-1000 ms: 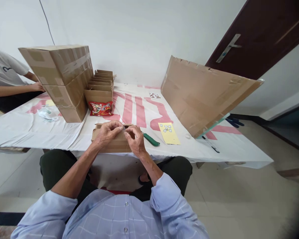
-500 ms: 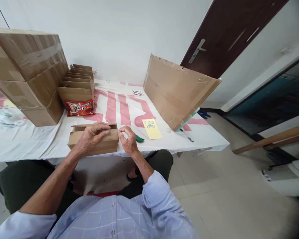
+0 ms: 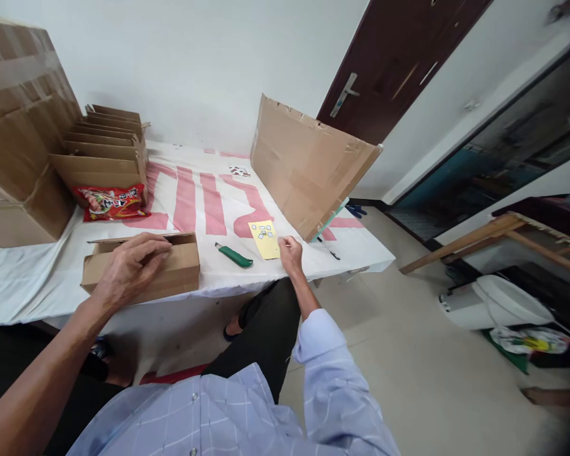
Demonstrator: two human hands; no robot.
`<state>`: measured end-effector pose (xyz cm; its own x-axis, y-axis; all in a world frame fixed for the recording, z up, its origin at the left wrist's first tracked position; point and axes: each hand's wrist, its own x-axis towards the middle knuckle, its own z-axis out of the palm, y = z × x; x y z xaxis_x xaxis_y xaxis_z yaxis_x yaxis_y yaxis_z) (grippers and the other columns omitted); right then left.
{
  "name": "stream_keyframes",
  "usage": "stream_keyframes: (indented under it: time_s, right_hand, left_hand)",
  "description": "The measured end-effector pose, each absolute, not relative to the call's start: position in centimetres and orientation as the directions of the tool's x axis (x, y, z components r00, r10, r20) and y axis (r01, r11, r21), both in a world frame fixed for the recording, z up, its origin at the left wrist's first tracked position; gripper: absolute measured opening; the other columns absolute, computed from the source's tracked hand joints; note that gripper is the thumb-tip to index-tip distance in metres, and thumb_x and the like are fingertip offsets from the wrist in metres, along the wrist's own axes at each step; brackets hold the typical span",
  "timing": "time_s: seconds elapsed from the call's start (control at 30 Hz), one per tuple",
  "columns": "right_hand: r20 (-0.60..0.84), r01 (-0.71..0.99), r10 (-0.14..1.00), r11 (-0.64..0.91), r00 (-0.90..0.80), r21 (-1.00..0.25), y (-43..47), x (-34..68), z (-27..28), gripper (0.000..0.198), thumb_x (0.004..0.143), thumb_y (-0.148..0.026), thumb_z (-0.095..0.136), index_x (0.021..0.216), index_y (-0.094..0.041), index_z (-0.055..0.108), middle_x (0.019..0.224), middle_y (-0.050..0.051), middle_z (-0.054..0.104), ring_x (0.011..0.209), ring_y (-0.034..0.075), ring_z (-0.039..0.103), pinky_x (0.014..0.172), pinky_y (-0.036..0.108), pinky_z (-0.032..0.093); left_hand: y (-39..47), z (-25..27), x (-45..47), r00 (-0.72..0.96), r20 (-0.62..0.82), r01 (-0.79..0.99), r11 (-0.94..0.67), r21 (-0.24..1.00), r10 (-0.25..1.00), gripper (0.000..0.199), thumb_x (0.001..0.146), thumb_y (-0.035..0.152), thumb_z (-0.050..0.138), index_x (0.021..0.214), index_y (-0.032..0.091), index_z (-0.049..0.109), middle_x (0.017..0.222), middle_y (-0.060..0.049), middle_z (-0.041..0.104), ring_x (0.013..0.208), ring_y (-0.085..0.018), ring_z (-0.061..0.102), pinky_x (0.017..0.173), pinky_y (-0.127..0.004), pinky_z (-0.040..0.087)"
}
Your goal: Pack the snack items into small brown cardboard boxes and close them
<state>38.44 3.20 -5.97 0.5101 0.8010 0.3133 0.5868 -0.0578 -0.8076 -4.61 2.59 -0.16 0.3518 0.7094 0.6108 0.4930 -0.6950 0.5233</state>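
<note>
A small cardboard box (image 3: 173, 269) with an open top lies along the front edge of the table. My left hand (image 3: 135, 266) rests over its near wall, fingers bent across the rim and gripping it. To the right, my right hand (image 3: 291, 253) is closed in a pinch beside a yellow sheet (image 3: 268, 250) that bears several small pale squares. Whatever those fingers hold, if anything, is too small to make out. Between the box and the sheet lies a green utility knife (image 3: 235, 255).
Big taped cartons (image 3: 23, 139) stack up at the left. A row of folded small boxes (image 3: 97, 168) stands beside them, with a red food packet (image 3: 111, 202) in front. A large cardboard sheet (image 3: 308, 164) leans at the back right; a dark pen-like tool (image 3: 329, 249) lies below it.
My right hand has left the box's right end and moved right to the yellow sheet, uncovering the knife. My left hand stays on the box. The view has turned right.
</note>
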Motion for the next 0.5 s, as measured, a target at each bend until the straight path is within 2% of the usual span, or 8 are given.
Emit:
stream_keyframes:
  time_s: [0.13, 0.23, 0.37, 0.5]
  right_hand:
    - [0.248, 0.595, 0.741, -0.245, 0.624, -0.765, 4.8, 45.5, -6.4, 0.024, 0.084, -0.036, 0.055, 0.063, -0.025, 0.049, 0.067, 0.000, 0.059, 0.078, 0.020, 0.056, 0.077, 0.030, 0.045]
    - [0.189, 0.582, 0.707, -0.368, 0.682, -0.725, 6.3, 48.5, -7.2, 0.024, 0.083, -0.032, 0.057, 0.061, -0.025, 0.052, 0.064, 0.001, 0.062, 0.079, 0.021, 0.058, 0.075, 0.028, 0.044]
    - [0.120, 0.560, 0.667, -0.497, 0.735, -0.663, 8.5, 50.7, -8.5, 0.023, 0.085, -0.031, 0.060, 0.064, -0.022, 0.063, 0.075, 0.006, 0.072, 0.084, 0.023, 0.064, 0.078, 0.029, 0.047]
    - [0.072, 0.529, 0.618, -0.601, 0.783, -0.599, 10.1, 51.5, -9.5, 0.019, 0.086, -0.031, 0.064, 0.078, -0.020, 0.077, 0.092, 0.012, 0.080, 0.092, 0.026, 0.071, 0.081, 0.031, 0.051]
  left_hand:
    - [2.2, -0.9, -4.9, 0.322, 0.651, 0.505, -0.706, 0.496, 0.687, 0.018, 0.101, 0.038, 0.063, 0.098, 0.030, 0.079, 0.109, -0.004, 0.082, 0.099, -0.027, 0.078, 0.094, -0.043, 0.065]
    - [1.9, -1.0, -5.0, 0.311, 0.680, 0.516, -0.718, 0.467, 0.665, 0.015, 0.101, 0.036, 0.065, 0.098, 0.031, 0.079, 0.107, -0.002, 0.082, 0.096, -0.026, 0.079, 0.092, -0.041, 0.065]
    - [1.3, -0.6, -5.1, 0.319, 0.687, 0.553, -0.717, 0.423, 0.652, 0.013, 0.101, 0.033, 0.067, 0.101, 0.029, 0.080, 0.110, -0.003, 0.082, 0.097, -0.026, 0.080, 0.093, -0.041, 0.065]
    - [0.4, 0.2, -4.8, 0.313, 0.711, 0.557, -0.728, 0.399, 0.629, 0.013, 0.100, 0.029, 0.067, 0.101, 0.030, 0.080, 0.106, -0.003, 0.083, 0.093, -0.026, 0.080, 0.089, -0.040, 0.066]
